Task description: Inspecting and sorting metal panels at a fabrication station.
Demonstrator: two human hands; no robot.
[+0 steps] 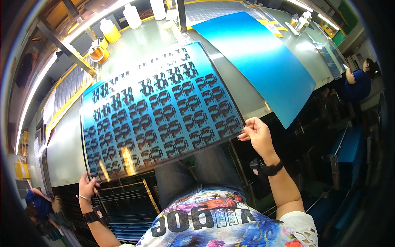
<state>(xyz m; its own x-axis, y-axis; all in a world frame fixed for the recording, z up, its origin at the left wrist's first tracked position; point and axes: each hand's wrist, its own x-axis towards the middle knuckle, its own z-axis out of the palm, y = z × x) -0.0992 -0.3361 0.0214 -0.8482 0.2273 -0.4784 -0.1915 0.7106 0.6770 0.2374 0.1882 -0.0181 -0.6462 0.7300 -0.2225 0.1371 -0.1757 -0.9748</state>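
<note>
From the wearer's head, the left of two side-by-side fisheye cameras looks down and forward past the floral shirt [205, 218], close over the patterned blue sheet [162, 117] and the surface [63, 160], straight edges bending toward its rim

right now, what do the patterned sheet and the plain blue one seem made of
Patterned sheet: perhaps plastic film or coated panel, glossy, given its mirrored streaks.
Plain blue sheet: perhaps coated metal or plastic, satin, given its soft, blurred highlight.
</note>
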